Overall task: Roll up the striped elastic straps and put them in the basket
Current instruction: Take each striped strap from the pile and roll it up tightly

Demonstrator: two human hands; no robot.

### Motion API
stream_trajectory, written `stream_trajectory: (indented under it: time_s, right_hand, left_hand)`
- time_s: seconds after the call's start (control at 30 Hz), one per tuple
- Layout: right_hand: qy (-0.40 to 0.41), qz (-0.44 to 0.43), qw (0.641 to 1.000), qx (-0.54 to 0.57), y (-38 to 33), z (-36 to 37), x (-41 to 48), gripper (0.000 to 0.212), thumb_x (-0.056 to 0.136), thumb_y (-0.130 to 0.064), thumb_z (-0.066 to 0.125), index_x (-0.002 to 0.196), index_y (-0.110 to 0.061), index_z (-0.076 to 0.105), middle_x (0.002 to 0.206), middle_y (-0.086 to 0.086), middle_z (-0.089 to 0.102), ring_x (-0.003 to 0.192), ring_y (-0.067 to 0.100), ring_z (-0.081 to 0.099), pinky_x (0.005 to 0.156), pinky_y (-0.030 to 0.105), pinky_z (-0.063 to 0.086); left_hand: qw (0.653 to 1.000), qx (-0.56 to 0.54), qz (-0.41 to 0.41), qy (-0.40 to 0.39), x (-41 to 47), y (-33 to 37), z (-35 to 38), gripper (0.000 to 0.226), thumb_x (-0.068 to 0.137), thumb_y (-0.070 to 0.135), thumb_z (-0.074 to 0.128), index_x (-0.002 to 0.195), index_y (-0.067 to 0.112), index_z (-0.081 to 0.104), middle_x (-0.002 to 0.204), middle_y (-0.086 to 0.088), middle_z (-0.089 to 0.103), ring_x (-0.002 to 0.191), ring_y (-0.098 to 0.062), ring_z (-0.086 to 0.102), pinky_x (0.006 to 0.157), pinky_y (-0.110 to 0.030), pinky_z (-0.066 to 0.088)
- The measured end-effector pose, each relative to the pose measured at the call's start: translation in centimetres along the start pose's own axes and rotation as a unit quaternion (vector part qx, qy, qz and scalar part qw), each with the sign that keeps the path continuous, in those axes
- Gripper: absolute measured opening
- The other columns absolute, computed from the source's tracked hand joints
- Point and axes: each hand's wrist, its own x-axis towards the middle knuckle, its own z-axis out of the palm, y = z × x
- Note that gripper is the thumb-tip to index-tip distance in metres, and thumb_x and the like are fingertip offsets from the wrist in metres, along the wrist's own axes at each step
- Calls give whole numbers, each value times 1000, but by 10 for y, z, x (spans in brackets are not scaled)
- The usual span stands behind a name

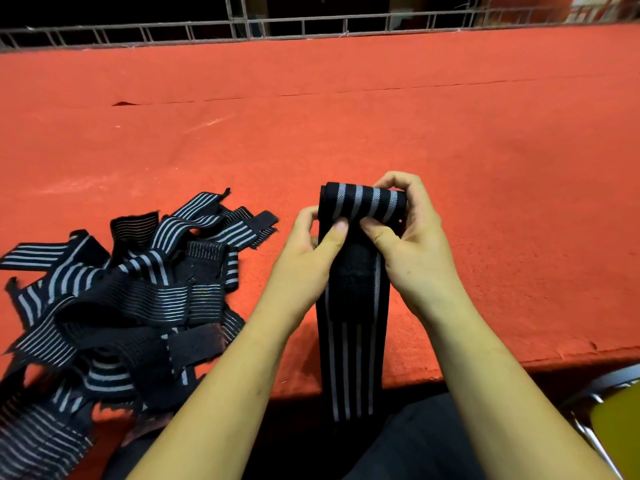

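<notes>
Step in hand: rolling one striped strap (353, 323) from its far end toward the body. Both hands are close together and clamped on the started roll (363, 200). The left hand (308, 240) pinches the roll's 9 o'clock end, thumb on the flat strap just below it. The right hand (412, 237) curls over the 3 o'clock end, thumb pressing under the roll.

To do it well, my read:
- Keep both thumbs tucking evenly so the edges stack flush and the roll doesn't cone.
- Hold light tension on the tail; elastic will likely spring loose if slack.
- Don't let go until the roll is finished.

Strap look: black woven elastic with grey lengthwise stripes, and a plain black patch below the thumbs, maybe a fastener, can't tell. Roll is only a few turns thick. The tail lies flat on the red counter (346, 116), runs to 6 o'clock and hangs over the near edge.

A pile of unrolled straps (121, 289) sits at 8 o'clock of the hands, tangled, so most of the task looks undone. Basket not in view. Metal railing (311, 24) at 12 o'clock.
</notes>
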Motion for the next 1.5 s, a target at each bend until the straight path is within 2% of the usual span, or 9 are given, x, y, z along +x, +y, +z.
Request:
stream_trajectory:
  time_s: [0.2,0.33,0.53,0.67,0.9,1.1,1.27,1.4,1.5]
  right_hand:
    - [-79,18,996,-33,2,3,-9,36,86,15,53,106,-13,47,101,12,56,85,6,51,81,23,44]
    - [-106,39,993,-36,0,4,-13,41,84,6,53,113,-22,46,112,2,57,96,10,56,88,28,46]
    - [-99,104,990,-16,-2,0,-15,55,99,-33,54,149,-31,31,128,-25,51,108,-23,51,84,-1,39]
    - [-98,70,992,-34,5,0,-10,45,98,-20,61,138,-22,42,121,-8,61,110,-2,59,92,18,48]
    - [-3,41,999,-16,8,-1,-11,42,82,-7,62,117,-25,48,107,9,60,99,22,59,95,55,48]
    - [-78,45,995,-37,6,-1,-15,47,86,9,57,104,-32,42,95,3,58,83,11,54,85,47,51]
    - [-105,66,992,-16,5,-3,-18,43,84,-7,63,117,-30,48,121,-3,61,112,16,60,101,43,48]
    - [-84,110,990,24,5,-4,-20,43,97,-29,61,137,-30,46,129,-8,59,106,-5,62,85,15,49]
    - [-85,116,990,3,10,-3,-19,46,98,-37,58,141,-34,42,131,-9,60,111,-1,63,92,30,53]
  left_hand:
    - [998,-40,-22,36,1,5,3,53,81,70,62,106,23,63,108,4,72,105,-9,67,100,-39,51]
    - [998,-41,5,44,2,4,0,32,93,45,61,109,16,62,99,2,67,94,-10,64,92,-35,50]
    - [997,-61,51,5,2,-1,-10,50,97,15,57,146,20,44,136,-11,59,123,-23,60,107,-37,46]
    - [997,-34,71,-9,1,-3,-13,57,99,3,51,150,27,39,138,-5,60,123,-17,60,107,-36,46]
    - [1000,-3,-13,-9,-1,-13,-6,33,94,38,60,123,24,59,113,-5,74,107,-21,70,100,-52,51]
    - [997,-68,-39,-2,-1,-3,-3,60,84,66,57,123,19,62,120,0,71,116,-13,65,107,-41,46]
    - [989,-145,-32,-9,-3,-2,-8,42,93,38,62,129,15,59,121,-5,68,112,-18,63,101,-36,48]
    - [990,-139,1,-33,-4,-9,-16,60,92,12,64,147,27,45,133,-9,64,119,-21,62,103,-32,49]
    - [995,-78,37,-46,-4,-12,-17,67,92,4,52,149,35,38,136,-2,62,125,-18,58,111,-36,43]
